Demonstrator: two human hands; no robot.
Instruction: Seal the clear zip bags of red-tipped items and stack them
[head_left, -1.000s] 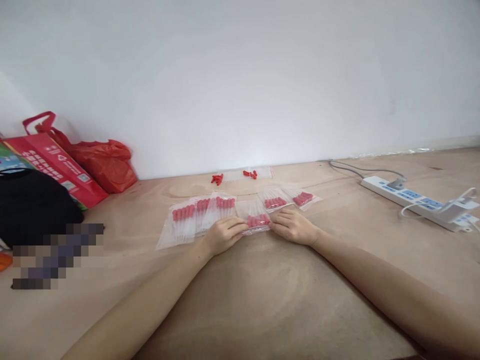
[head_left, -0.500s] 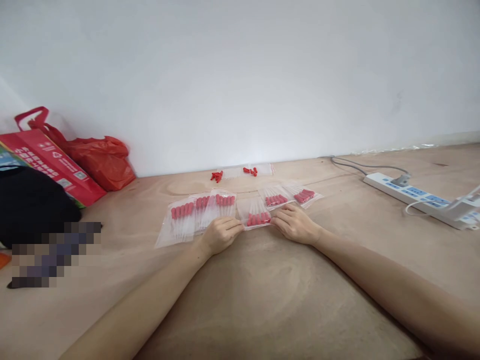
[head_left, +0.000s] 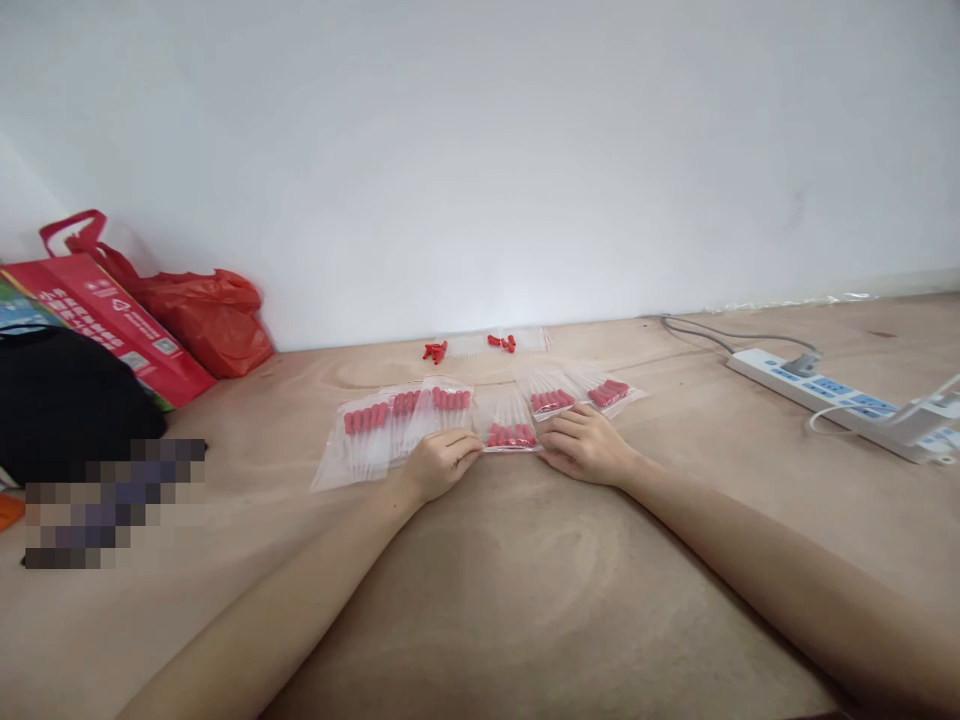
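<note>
A clear zip bag (head_left: 511, 420) of droppers with red rubber bulbs lies between my hands, bulbs toward me. My left hand (head_left: 442, 465) is closed on its near left corner, fingertips pressed together. On the near right corner, my right hand (head_left: 585, 446) pinches the same bag. Left of it, overlapping filled bags (head_left: 360, 445) hold more droppers, with their red bulbs at the far end. Two filled bags lie just beyond my right hand: one dropper bag (head_left: 553, 390) and another dropper bag (head_left: 609, 390) farther right.
Near the wall lie loose red bulbs (head_left: 435, 352), clear tubes and a flat clear bag (head_left: 529, 339) with a few more bulbs. A white power strip (head_left: 832, 390) with cords sits at right. Red bags (head_left: 210, 315) and a black item (head_left: 71, 410) stand at left.
Both hands stay at the bag's near corners. The near edge of the bag has shifted slightly left and away from me, and the bulbs inside sit a little differently.
</note>
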